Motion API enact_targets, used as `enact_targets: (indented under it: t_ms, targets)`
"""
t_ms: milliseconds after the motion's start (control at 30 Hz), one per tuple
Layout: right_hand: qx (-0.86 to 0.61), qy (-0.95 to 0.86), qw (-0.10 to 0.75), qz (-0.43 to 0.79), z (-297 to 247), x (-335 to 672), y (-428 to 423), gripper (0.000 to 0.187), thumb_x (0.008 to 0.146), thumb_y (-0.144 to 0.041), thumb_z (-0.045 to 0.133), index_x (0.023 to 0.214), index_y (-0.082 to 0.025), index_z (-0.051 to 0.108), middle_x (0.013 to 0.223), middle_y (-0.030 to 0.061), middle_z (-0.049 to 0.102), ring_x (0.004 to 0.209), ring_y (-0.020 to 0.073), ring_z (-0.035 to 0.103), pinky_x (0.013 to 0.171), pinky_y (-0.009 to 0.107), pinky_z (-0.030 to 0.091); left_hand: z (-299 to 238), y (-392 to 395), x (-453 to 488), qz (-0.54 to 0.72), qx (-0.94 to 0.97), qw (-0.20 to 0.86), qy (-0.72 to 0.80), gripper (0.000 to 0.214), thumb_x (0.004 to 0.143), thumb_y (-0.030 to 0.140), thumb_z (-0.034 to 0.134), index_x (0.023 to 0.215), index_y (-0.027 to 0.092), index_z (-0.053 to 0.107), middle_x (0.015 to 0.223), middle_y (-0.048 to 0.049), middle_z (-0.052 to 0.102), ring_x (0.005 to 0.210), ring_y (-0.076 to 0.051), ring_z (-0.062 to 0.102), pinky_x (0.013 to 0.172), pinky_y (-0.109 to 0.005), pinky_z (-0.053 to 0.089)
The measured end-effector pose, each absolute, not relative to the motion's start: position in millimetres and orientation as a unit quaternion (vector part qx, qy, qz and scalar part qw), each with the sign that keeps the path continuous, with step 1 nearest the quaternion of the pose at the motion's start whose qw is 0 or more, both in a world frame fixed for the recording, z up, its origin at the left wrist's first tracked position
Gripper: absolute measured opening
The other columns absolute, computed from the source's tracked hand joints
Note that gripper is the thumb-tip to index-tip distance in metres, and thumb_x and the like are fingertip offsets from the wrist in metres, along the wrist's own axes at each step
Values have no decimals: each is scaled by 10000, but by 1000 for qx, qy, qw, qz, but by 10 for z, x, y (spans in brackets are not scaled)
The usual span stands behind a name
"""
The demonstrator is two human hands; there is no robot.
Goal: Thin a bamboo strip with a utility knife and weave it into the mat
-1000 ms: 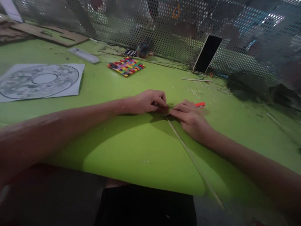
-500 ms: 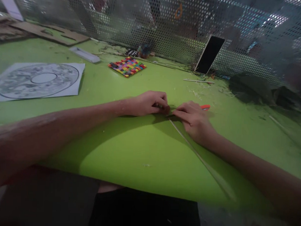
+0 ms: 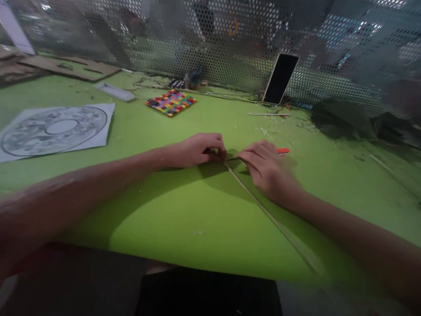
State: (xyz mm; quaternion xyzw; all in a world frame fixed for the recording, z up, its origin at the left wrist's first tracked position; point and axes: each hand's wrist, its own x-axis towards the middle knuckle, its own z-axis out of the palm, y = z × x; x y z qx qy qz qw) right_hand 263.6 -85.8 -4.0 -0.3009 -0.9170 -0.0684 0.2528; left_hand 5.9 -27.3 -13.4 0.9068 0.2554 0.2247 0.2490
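Note:
My left hand (image 3: pixel 207 148) is closed, its fingertips pinching the end of a thin pale strip (image 3: pixel 257 202) over the green table. From there the strip runs down to the right toward the table's near edge, where its tail is blurred. My right hand (image 3: pixel 267 167) is wrapped round a knife whose orange handle end (image 3: pixel 283 151) pokes out behind the knuckles. Its dark, narrow blade (image 3: pixel 234 158) points left, close to the strip's end at my left fingertips. Whether the blade touches the strip I cannot tell.
A sheet with a printed ring pattern (image 3: pixel 59 129) lies left. Farther back are cardboard pieces (image 3: pixel 72 66), a white tray (image 3: pixel 115 92), a colourful woven square (image 3: pixel 171 102) and a phone (image 3: pixel 281 79) leaning on perforated metal (image 3: pixel 228 52). Dark leaves (image 3: pixel 339 118) lie right.
The view has shifted slightly. My right hand with the knife has drawn a little away from my left fingertips, so more of the blade shows. My left hand still pinches the strip.

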Motion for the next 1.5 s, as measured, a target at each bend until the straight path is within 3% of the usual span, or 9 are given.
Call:
enact_targets:
  t_ms: [267,767,967,1133,1500]
  targets:
    - [-287,-903,296,-119,-22,2637,-910,206,992,-60,551,1099,-140,708,939,82,723,888,226,579,805,373,458,-122,-324,82,208,905,263,263,149,1005,251,565,983,168,687,1044,-70,622,971,-179,612,901,-325,499]
    - [-294,-915,253,-113,-4,2645,-930,229,1004,-80,517,1102,-121,720,1003,119,723,927,243,573,826,403,458,49,-445,76,122,929,203,284,119,970,120,478,973,165,589,1072,-79,577,936,-189,569,892,-343,468]
    - [-291,-922,238,-91,-9,2646,-921,265,1016,-66,483,1118,-140,716,1032,105,728,939,231,564,845,394,447,2,-420,60,132,931,210,268,180,989,126,486,1044,173,651,1057,-65,622,961,-182,599,886,-314,465]
    - [-279,-931,228,-62,-31,2626,-857,287,1029,-81,466,1141,-167,716,1042,92,725,959,230,566,860,389,440,-47,-353,46,178,926,229,241,159,989,163,537,968,171,695,998,-55,640,931,-162,619,858,-270,470]
    - [-232,-941,245,-31,-114,2571,-722,385,933,41,452,1140,-133,726,1010,96,733,907,230,569,805,378,453,-58,-293,46,201,909,267,247,162,917,118,586,940,166,739,978,-48,672,911,-151,644,856,-271,485]
